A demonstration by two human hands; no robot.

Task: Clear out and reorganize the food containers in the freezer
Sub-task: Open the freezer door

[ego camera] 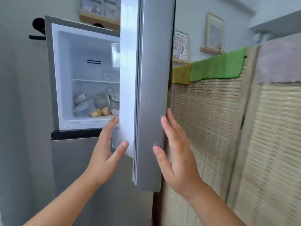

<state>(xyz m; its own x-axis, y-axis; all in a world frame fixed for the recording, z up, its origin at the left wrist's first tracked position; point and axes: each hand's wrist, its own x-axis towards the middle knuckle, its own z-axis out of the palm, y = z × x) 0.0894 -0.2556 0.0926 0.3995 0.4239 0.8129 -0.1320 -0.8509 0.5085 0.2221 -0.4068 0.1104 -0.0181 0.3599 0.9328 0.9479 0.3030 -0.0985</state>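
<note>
Freezer (84, 75) open, steel door (151, 95), both hands flat

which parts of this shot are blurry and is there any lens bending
Head view: the slatted screen at the right edge is smeared by motion; the freezer door bows from wide-angle distortion; the food containers inside look soft and hazy; the left hand and right hand stay fairly sharp; light is even, without harsh glare.

the freezer door (153, 95) is faced in brushed, matt grey metal; its inner liner (128, 79) is smooth white plastic. the green cloth (216, 67) looks nappy.
</note>
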